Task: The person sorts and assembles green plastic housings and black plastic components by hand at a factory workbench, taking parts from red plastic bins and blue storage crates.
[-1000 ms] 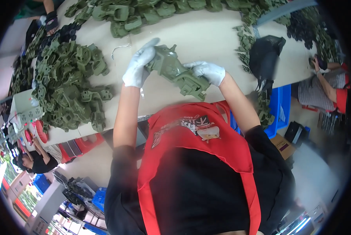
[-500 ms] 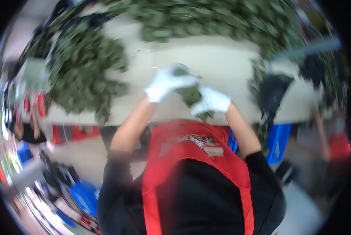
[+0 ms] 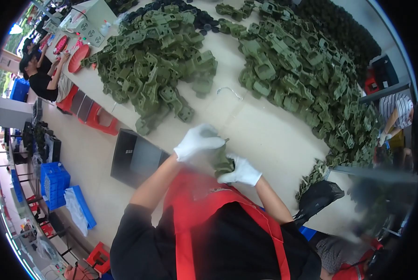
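Pointing forward lengthwise, green part (image 3: pixel 222 162)

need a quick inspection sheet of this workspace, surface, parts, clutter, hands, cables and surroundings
Surface: pale table, partly covered by green parts.
Part in work: one green part, near the table's front edge.
Clutter: left green pile, larger right green pile, black bag at right.
Hands: left hand and right hand, both white-gloved, holding the part.
Cables: thin pale strand on the table, kind unclear.
Surroundings: dark crate, blue crate, red stool, other people nearby.
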